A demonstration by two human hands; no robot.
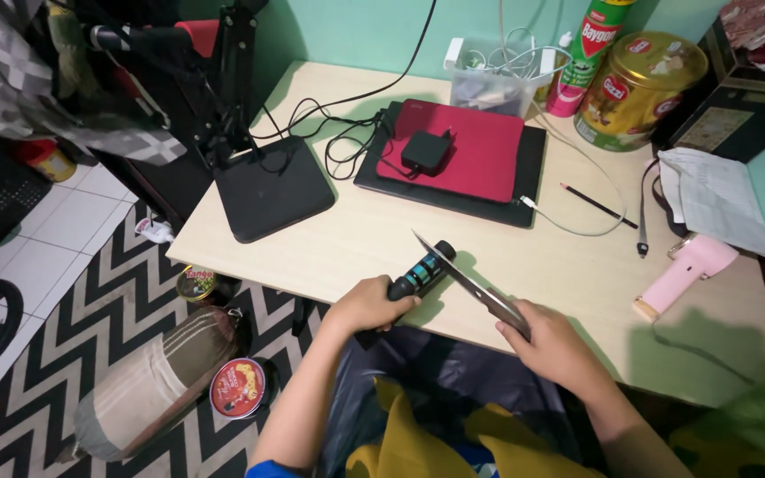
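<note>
Gripping tight, the left hand (367, 305) has its fingers clenched round the near end of a short dark cylinder (421, 273) with teal bands, which looks like a hard, slightly ribbed sharpening tool angled up and away over the table edge. The right hand (558, 347) is closed on the handle of a kitchen knife (467, 281), whose long, thin, smooth steel blade runs from those fingers up and leftward, crossing and touching the far tip of the cylinder. My judgement is that a slip of the blade along that rounded tip could carry the edge toward the left knuckles just below it, since nothing guards them and both things are held in the air rather than braced on the pale, smooth wooden table (577, 274). Beyond the blade's point lies a flat red laptop (480, 155) with a black power brick on its lid, and trailing cables near it could snag a sweeping stroke. Out to the right of the right hand rest a slim pencil (593, 204) and a small pink plastic hair dryer (685, 270).
</note>
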